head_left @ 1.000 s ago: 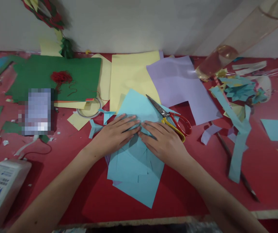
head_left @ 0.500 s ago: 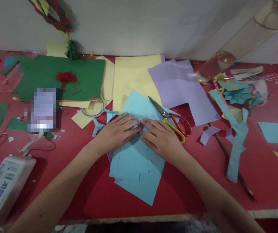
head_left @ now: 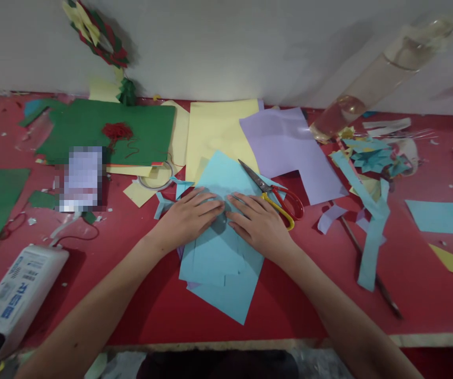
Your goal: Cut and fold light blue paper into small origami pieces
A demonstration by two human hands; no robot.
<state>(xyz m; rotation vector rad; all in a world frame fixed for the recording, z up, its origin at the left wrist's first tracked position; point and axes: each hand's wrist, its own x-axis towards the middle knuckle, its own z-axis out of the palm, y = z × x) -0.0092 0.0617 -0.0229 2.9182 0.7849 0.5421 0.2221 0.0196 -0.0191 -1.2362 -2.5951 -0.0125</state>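
Observation:
Both my hands rest on light blue paper [head_left: 226, 305] in the middle of the red table. My left hand [head_left: 190, 216] lies palm down, its fingers stretched toward the right. From the other side my right hand [head_left: 260, 223] lies flat too, its fingertips close to the left ones. Several blue sheets overlap beneath them, with a bit of purple showing at the lower left. Scissors [head_left: 268, 189] with one red and one yellow handle lie beside my right hand, blades pointing up and left. Folded blue paper scraps [head_left: 163, 204] sit near my left hand.
Green sheets [head_left: 147, 126] with red thread [head_left: 116, 131], a tape roll [head_left: 155, 176], yellow paper [head_left: 220, 123] and purple paper [head_left: 285, 142] lie behind. A phone [head_left: 83, 179] and white box [head_left: 25, 284] stand left. Right are a bottle [head_left: 368, 89], paper strips [head_left: 372, 247] and a thin stick [head_left: 386, 297].
The view has shifted slightly, so the whole scene sits a little differently. My hands stay flat on the blue paper, with hardly any movement of the fingers.

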